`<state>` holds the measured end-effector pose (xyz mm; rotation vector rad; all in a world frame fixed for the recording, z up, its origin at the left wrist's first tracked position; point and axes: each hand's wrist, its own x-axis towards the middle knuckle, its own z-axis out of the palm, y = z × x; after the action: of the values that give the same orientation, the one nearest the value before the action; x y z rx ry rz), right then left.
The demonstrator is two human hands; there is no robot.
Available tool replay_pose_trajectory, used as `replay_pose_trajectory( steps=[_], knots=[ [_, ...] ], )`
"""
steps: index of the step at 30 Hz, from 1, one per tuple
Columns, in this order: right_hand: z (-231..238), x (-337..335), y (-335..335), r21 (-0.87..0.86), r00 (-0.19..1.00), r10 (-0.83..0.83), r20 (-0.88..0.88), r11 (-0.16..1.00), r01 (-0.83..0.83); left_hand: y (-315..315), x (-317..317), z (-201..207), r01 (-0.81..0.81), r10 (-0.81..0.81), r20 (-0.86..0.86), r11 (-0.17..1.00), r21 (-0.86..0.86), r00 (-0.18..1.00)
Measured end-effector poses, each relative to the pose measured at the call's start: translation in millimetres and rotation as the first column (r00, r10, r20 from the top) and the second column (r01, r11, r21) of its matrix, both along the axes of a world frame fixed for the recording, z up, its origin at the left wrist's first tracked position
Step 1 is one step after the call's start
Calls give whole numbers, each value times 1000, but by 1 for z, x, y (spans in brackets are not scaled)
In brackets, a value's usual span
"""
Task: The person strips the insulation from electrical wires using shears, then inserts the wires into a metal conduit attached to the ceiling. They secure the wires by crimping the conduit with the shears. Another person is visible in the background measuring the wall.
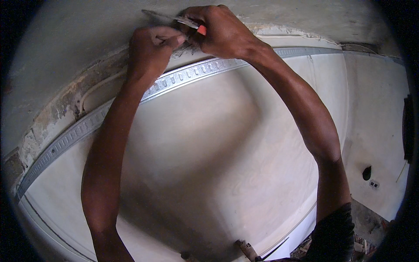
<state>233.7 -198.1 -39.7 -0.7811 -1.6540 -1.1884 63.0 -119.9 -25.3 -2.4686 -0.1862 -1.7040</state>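
Both my arms reach up to the top of a pale wall panel [196, 131]. In my right hand [220, 32] is a hand tool with a long, narrow grey metal part [163, 16] and a red piece [201, 30] by the fingers; its exact kind is unclear. Beside it, my left hand [152, 50] is closed, thumb and fingertips pinched together near the tool. Whatever the pinch holds is too small and blurred to name. Just below both hands runs a slotted galvanized metal track [187, 74], curved by the lens.
Behind the track is a rough strip of broken plaster [56, 109], with a beige cable [94, 89] along it. A grey surface [78, 39] lies above. At the right, a wall [371, 131] carries a socket [374, 184] and a dark oval thing [367, 173]. Debris [362, 244] lies at lower right.
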Motion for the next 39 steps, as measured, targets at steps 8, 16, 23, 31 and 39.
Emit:
replay_pose_trajectory(
  steps=[8, 16, 23, 31, 39],
  knots=[
    [-15, -3, 10, 157, 1000, -16, 15, 988, 13, 13, 1, 3, -121, 122, -17, 992, 30, 992],
    [-23, -3, 11, 106, 998, -50, 47, 993, 45, 14, -7, 14, -87, 116, -176, 982, 165, 977],
    [-30, -6, 16, 219, 997, 21, 73, 975, -37, 11, -8, 17, -149, 238, -177, 901, 408, 955],
    [-28, 1, -15, -20, 971, 219, -98, 975, -222, 17, -8, 12, -82, 206, -141, 794, 602, 968],
    [-44, 16, -18, -40, 969, -151, -195, 988, 146, 5, -1, 12, -164, 181, -49, 953, 253, 982]
  ],
)
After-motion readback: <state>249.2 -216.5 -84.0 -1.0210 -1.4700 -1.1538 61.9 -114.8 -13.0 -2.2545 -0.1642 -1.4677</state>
